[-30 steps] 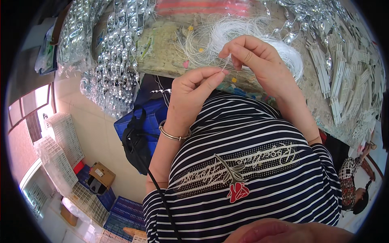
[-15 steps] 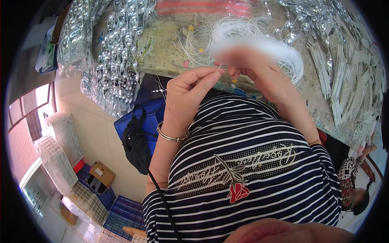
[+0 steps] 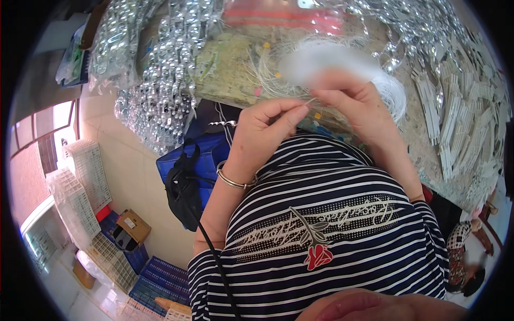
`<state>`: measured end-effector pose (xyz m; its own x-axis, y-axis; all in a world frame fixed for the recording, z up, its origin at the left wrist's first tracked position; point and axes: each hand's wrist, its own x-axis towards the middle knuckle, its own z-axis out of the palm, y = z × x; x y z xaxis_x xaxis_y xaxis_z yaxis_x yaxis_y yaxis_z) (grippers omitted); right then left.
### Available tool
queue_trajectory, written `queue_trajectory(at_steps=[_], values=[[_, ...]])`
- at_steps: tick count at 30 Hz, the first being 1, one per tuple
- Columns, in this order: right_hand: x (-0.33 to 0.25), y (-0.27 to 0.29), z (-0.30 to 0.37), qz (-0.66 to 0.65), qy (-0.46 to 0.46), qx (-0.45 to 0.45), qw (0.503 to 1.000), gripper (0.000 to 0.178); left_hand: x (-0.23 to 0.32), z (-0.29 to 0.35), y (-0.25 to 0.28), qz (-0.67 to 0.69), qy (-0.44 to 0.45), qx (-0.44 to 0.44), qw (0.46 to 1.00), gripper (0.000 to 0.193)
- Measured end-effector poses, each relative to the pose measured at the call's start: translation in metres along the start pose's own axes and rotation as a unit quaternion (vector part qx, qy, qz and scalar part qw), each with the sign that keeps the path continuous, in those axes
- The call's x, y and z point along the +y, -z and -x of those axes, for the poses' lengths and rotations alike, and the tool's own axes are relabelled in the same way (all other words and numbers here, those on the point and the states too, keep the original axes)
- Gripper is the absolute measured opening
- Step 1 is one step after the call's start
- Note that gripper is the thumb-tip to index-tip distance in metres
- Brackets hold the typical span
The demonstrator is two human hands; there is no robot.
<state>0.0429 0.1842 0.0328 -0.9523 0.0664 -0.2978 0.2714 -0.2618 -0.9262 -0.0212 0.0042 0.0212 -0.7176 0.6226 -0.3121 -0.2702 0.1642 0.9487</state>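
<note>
L hand (image 3: 270, 125): grip closed, thumb + index pinching short bit of white thread (image 3: 311, 100) just over near edge of table (image 3: 227, 69). R hand (image 3: 360, 109) close by, thumb tip at thread's other side; fingers partly blurred, can't tell if grip holds it. Hank (image 3: 393, 99) of white thread on table, behind/beside R hand. Silver strands (image 3: 174, 59) to L, some hanging off edge; white strips (image 3: 455, 117) piled R. Bangle (image 3: 235, 183) on L wrist.
</note>
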Motion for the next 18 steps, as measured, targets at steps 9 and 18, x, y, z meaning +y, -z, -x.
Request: queue_trajectory(at_steps=[9, 18], values=[[-0.019, 0.028, -0.006, 0.023, 0.154, 0.053, 0.986, 0.009, -0.027, -0.001, 0.022, -0.035, -0.035, -0.065, 0.997, 0.028], [-0.031, 0.037, -0.016, 0.009, 0.171, 0.076, 0.982, 0.012, -0.048, 0.013, 0.034, -0.004, 0.012, -0.077, 0.997, 0.036]])
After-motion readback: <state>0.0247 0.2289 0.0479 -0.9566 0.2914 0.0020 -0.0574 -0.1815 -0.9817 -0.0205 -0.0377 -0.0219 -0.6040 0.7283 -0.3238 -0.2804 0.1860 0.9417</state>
